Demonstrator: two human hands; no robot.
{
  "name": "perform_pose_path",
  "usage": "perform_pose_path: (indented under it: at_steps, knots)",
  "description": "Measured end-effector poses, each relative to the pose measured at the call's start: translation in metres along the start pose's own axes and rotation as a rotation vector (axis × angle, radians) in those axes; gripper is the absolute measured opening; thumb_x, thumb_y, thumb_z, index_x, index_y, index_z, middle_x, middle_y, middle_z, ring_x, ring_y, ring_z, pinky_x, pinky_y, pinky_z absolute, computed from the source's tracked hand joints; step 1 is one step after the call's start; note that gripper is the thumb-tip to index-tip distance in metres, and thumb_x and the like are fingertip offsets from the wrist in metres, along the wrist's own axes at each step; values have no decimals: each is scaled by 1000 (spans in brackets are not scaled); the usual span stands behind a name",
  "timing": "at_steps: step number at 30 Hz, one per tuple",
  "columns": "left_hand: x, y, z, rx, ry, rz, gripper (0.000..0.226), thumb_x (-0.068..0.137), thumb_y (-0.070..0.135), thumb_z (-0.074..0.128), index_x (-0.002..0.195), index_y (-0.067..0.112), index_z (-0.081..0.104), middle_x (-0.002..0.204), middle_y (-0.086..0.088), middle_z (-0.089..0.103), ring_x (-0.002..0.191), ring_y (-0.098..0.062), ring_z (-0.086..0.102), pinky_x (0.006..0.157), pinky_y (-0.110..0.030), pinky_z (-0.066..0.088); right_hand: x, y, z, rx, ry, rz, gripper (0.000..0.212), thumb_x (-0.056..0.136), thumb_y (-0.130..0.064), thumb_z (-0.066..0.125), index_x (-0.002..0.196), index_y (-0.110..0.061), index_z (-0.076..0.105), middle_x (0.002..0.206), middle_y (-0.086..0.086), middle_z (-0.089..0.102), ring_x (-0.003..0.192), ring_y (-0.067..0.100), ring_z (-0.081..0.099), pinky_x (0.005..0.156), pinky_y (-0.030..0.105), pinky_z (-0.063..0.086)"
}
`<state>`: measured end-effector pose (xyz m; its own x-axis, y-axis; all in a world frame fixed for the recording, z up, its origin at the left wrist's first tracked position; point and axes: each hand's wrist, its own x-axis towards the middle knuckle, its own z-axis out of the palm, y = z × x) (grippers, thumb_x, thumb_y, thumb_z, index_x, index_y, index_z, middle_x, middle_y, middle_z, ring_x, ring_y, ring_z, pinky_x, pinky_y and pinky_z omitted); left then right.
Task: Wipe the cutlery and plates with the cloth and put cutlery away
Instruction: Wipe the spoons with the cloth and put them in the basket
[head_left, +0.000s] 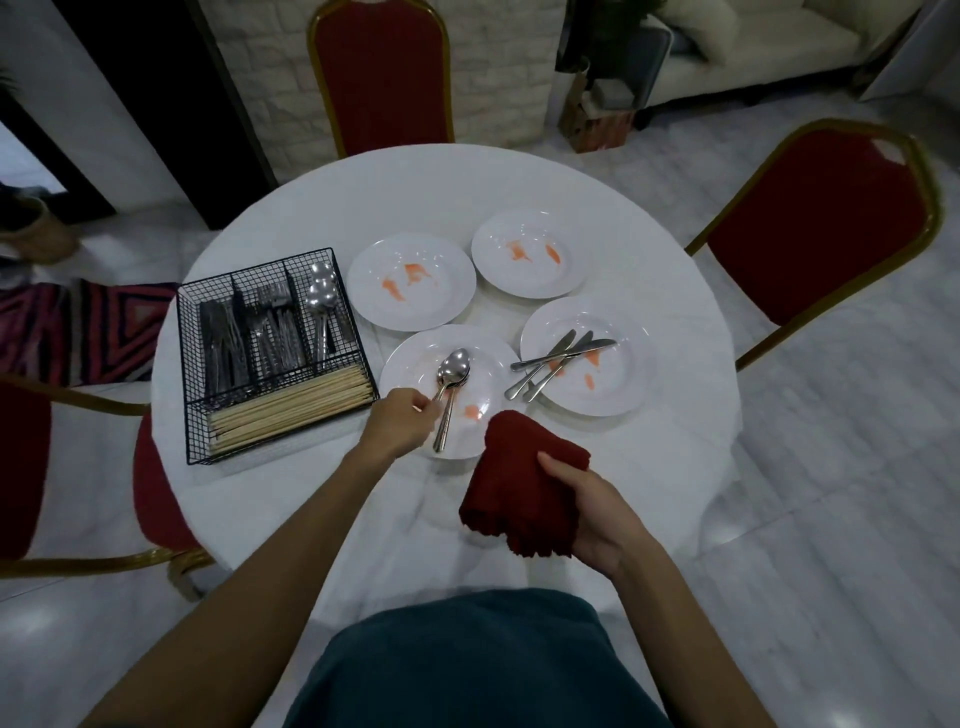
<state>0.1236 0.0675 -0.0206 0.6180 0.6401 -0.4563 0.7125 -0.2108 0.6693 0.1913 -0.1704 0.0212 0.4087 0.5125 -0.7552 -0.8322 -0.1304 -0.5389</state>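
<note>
Several white plates with orange smears sit on the round white table (519, 171). On the nearest plate (410, 364) lie stacked spoons (453, 369); my left hand (400, 423) pinches the handle of the top spoon. My right hand (592, 512) grips a folded dark red cloth (519, 488) just in front of that plate. The right plate (613, 389) carries several knives (558, 361). Two more smeared plates (410, 306) (530, 280) stand behind, bare of cutlery.
A black wire cutlery caddy (270, 358) at the table's left holds knives, forks, spoons and wooden chopsticks (291, 410). Red chairs with gold frames stand at the far side (382, 73), the right (826, 218) and the left (21, 467).
</note>
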Motion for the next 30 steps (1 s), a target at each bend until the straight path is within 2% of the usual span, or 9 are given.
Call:
perform_pose_path:
  at_steps: [4,6,8,13,19,22,24,28,30]
  knots:
    - [25,-16,1,208,27,-18,22,96,34,58,81,18,59,86,-4,64,85,-24,60,77,-32,49,-1,-1,-4,8,4,-6,35,100,-22,64,129,-4,61,117,21,74,107,42,72,93,60,56]
    - [34,-19,5,316,8,-16,31,95,34,58,71,16,53,75,-2,59,79,-25,60,68,-31,48,0,2,-3,28,18,-4,37,100,-23,64,132,-4,59,119,23,73,110,47,69,95,64,53]
    - [41,-21,10,357,-4,-25,37,92,36,59,66,10,60,65,-2,62,75,-26,67,61,-29,49,0,5,-2,43,18,1,36,101,-23,63,131,-5,59,119,24,72,110,49,68,90,62,55]
    - [49,-17,14,350,-25,-49,29,84,32,63,63,13,62,63,-2,63,68,-22,64,52,-23,39,0,8,-9,51,51,0,30,103,-25,59,129,-9,60,115,20,75,106,47,71,81,56,58]
    - [41,-23,6,383,14,-47,22,84,33,67,77,15,77,74,-3,72,75,-21,69,63,-28,53,2,8,-13,94,62,-1,32,102,-26,61,129,-10,59,115,21,75,106,49,70,67,48,59]
    - [28,-21,-2,299,46,-52,14,86,32,68,78,22,72,81,2,70,83,-20,66,69,-29,52,2,6,-11,103,69,-4,31,103,-27,58,128,-8,59,114,22,75,103,48,71,66,50,60]
    - [15,-15,-6,105,17,-76,15,89,32,68,83,19,69,84,-1,70,81,-20,66,65,-27,48,2,3,-10,115,82,-1,33,103,-31,58,127,-8,61,114,21,75,102,45,73,69,49,61]
    - [-27,26,5,-222,-253,-78,19,99,28,57,103,10,60,86,-7,78,61,-15,64,52,-23,42,8,-11,-5,97,175,-50,39,104,-39,53,126,-8,61,112,18,76,99,38,75,81,48,61]
    - [-45,48,21,-216,-363,-6,16,102,25,50,102,10,54,75,-3,76,53,-14,62,49,-23,41,15,-21,3,34,224,-120,48,106,-47,47,134,-9,58,112,17,76,95,35,75,74,42,59]
